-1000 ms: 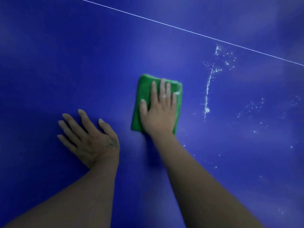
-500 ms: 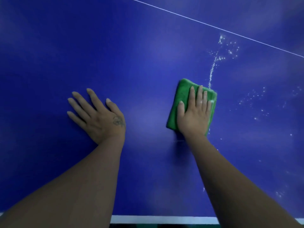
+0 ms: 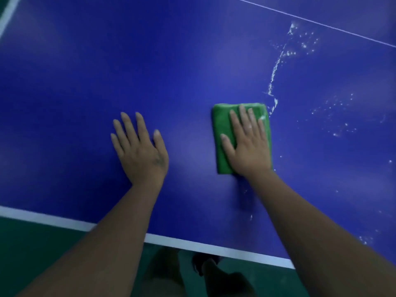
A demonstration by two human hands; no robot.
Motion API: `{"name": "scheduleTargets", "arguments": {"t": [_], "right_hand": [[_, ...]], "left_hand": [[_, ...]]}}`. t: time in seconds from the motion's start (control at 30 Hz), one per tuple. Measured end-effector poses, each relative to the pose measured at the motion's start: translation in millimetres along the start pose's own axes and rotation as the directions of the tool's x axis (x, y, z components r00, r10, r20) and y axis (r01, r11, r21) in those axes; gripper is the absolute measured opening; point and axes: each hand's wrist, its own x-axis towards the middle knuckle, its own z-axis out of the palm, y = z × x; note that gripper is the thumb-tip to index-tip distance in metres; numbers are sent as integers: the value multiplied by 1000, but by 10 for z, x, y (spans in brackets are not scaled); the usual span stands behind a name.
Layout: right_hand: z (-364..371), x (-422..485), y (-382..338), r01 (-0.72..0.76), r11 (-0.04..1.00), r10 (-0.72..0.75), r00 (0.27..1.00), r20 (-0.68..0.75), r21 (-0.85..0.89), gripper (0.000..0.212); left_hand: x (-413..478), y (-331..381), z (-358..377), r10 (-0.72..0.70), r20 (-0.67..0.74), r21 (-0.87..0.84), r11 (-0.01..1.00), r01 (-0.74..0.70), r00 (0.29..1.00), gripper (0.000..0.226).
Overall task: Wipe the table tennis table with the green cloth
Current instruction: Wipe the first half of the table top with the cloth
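My two hands are both down flat on the bench. My right hand lies spread, fingers together, pressing on the one green cloth, gripping nothing. The cloth is a soft, nubby fabric folded into a thick rectangle, lying right of centre on the surface. My left hand is splayed palm-down on bare bench, holding nothing, well apart from the cloth. The bench top is smooth, matte blue with a white edge stripe and one thin white line. A wavy trail of white flecks touches the cloth's far right corner, with scattered specks further right. Below is green floor.
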Motion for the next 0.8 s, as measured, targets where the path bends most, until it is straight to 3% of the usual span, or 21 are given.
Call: {"name": "scheduleTargets", "arguments": {"t": [0.1,0.2,0.4,0.6,0.8], "right_hand": [[-41,151,267,-105,994,106,994,38,-14,74],[-27,98,67,-187,982,187,981,52,0,78],[105,-850,-475,2,993,2,1000,-29,118,72],[202,-1116,113,237,967,-233,971,-54,91,75],[82,-600,634,69,997,-68,998,-13,44,75]], "left_hand": [[-793,145,85,95,28,44,994,-96,995,66],[-1279,216,193,145,41,83,985,-148,989,62],[-1333,254,192,134,5,27,991,-134,991,58],[-1350,279,218,122,-42,24,992,-121,992,56],[-1351,296,219,107,-46,18,994,-106,993,61]]}}
